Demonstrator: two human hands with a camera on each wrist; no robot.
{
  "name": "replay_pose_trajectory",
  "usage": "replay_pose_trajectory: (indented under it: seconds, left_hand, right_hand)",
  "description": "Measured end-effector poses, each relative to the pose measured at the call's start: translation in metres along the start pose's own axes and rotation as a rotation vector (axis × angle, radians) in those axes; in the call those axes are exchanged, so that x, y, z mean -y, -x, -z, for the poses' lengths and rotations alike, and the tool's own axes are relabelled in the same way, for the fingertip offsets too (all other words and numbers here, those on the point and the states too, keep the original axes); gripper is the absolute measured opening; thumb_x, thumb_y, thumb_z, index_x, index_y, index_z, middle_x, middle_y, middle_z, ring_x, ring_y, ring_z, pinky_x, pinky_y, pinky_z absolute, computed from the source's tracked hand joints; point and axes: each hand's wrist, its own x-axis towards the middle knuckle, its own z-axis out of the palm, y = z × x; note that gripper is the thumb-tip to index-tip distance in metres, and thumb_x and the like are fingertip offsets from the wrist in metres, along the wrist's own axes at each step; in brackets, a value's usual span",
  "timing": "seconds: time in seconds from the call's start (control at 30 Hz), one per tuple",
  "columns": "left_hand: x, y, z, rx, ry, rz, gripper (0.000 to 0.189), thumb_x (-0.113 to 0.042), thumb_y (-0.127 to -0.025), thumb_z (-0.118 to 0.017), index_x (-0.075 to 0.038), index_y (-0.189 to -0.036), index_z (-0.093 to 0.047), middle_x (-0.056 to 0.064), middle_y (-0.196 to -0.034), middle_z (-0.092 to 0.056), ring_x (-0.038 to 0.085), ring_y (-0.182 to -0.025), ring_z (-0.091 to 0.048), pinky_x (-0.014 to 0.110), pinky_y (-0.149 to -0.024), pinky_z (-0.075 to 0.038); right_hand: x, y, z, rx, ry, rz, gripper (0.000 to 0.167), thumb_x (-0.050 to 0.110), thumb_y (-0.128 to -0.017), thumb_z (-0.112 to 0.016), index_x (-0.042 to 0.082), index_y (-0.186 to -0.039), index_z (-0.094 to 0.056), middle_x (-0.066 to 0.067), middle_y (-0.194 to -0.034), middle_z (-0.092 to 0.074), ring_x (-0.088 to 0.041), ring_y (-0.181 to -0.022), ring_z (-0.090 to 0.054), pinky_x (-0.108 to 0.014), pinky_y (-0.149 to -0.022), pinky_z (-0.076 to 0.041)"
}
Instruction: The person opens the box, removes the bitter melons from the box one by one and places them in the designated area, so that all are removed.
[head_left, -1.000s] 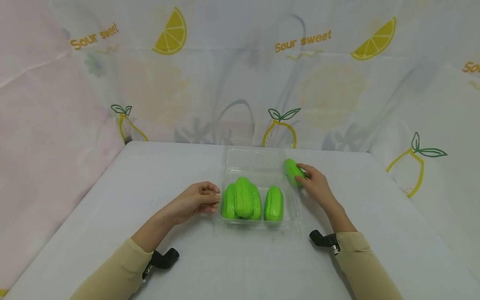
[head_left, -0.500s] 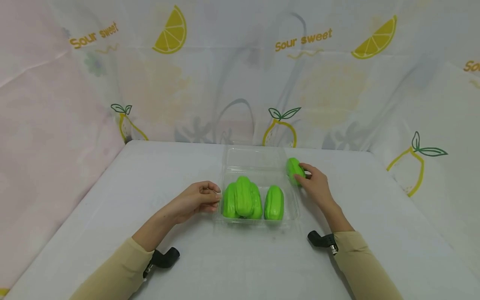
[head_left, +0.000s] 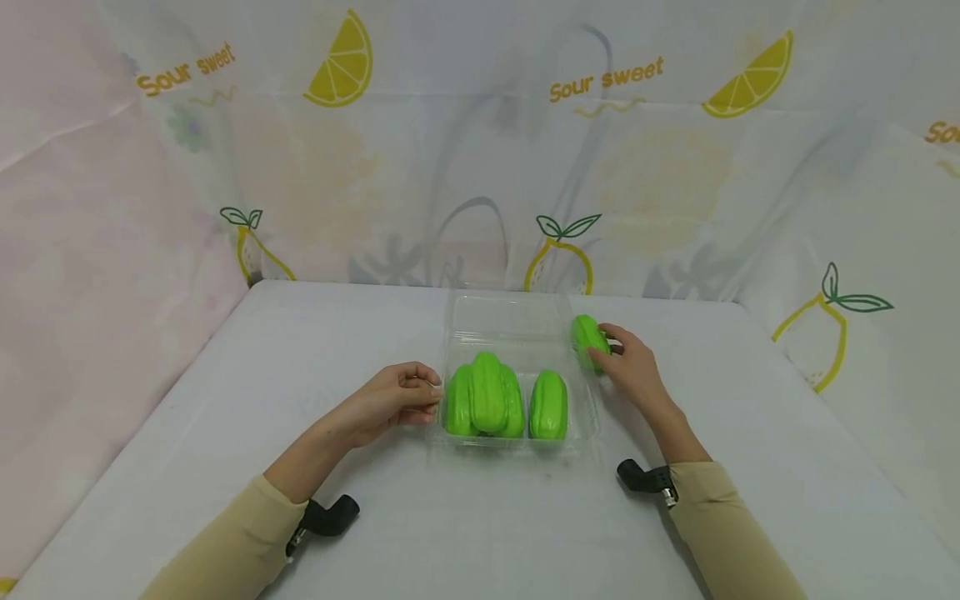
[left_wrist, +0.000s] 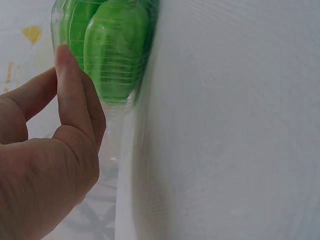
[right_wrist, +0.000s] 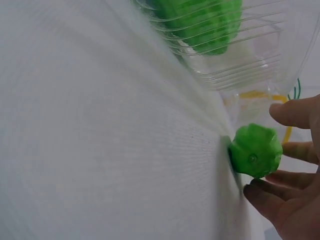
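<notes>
Your left hand (head_left: 390,404) has thumb and fingers brought together, pinching the left edge of the clear container (head_left: 581,421). Your right hand (head_left: 636,373) is partly open, fingers loosely bent and spread around a green ribbed fruit (head_left: 588,333) with no firm hold; the right wrist view shows the thumb tip just off it. That fruit sits on the desk (head_left: 487,533), just beside the container's right side, toward its back, tilted. Inside the container you've got three fruits bunched (head_left: 487,392) at the left, one lying on top of two, and a single upright-looking fruit (head_left: 548,406) to their right; clear plastic shows poorly, so can't really tell if a wall splits them. The lid (head_left: 510,317) is swung open, lying behind. Further out: your beige sleeves (head_left: 232,542), a black wrist device (head_left: 330,515) near each cuff, and a lemon-print cloth (head_left: 480,150) behind the desk.
</notes>
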Motion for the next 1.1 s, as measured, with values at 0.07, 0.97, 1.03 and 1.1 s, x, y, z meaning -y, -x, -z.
replay_pose_trajectory:
  seconds: [0.07,0.97,1.03,1.1]
  left_hand:
    - [0.0,0.0,0.0,0.001,-0.001,-0.001,0.028,-0.011,-0.098,-0.061,0.0,-0.119,-0.048,0.0,-0.084,-0.062,0.007,-0.071,-0.063,0.018,-0.068,-0.059]
    - [-0.001,-0.001,-0.002,-0.008,-0.014,0.01,0.029,-0.01,-0.099,-0.06,0.002,-0.122,-0.046,0.001,-0.084,-0.061,0.008,-0.071,-0.062,0.018,-0.069,-0.059]
    - [-0.001,-0.001,-0.002,-0.008,-0.015,0.009,0.029,-0.01,-0.099,-0.06,0.002,-0.122,-0.046,0.001,-0.085,-0.061,0.008,-0.071,-0.063,0.018,-0.069,-0.059]
    - [-0.001,-0.001,-0.002,-0.009,-0.016,0.008,0.029,-0.01,-0.099,-0.06,0.002,-0.121,-0.047,0.001,-0.085,-0.061,0.007,-0.071,-0.063,0.018,-0.069,-0.059]
  right_hand:
    - [0.0,0.0,0.002,-0.003,0.006,0.004,0.059,0.029,-0.097,-0.061,0.003,-0.147,-0.043,-0.026,-0.149,-0.045,-0.046,-0.131,-0.051,-0.056,-0.107,-0.046]
    - [0.044,0.012,0.027,-0.009,-0.027,0.089,0.057,0.031,-0.099,-0.062,0.008,-0.148,-0.044,-0.018,-0.152,-0.045,-0.039,-0.134,-0.051,-0.053,-0.108,-0.047]
    - [0.05,0.015,0.028,0.01,-0.022,0.086,0.056,0.033,-0.098,-0.062,0.011,-0.147,-0.046,-0.017,-0.151,-0.046,-0.038,-0.133,-0.052,-0.053,-0.105,-0.05]
    - [0.055,0.018,0.03,0.035,-0.021,0.085,0.055,0.035,-0.098,-0.062,0.013,-0.146,-0.047,-0.015,-0.151,-0.047,-0.038,-0.132,-0.053,-0.054,-0.102,-0.051]
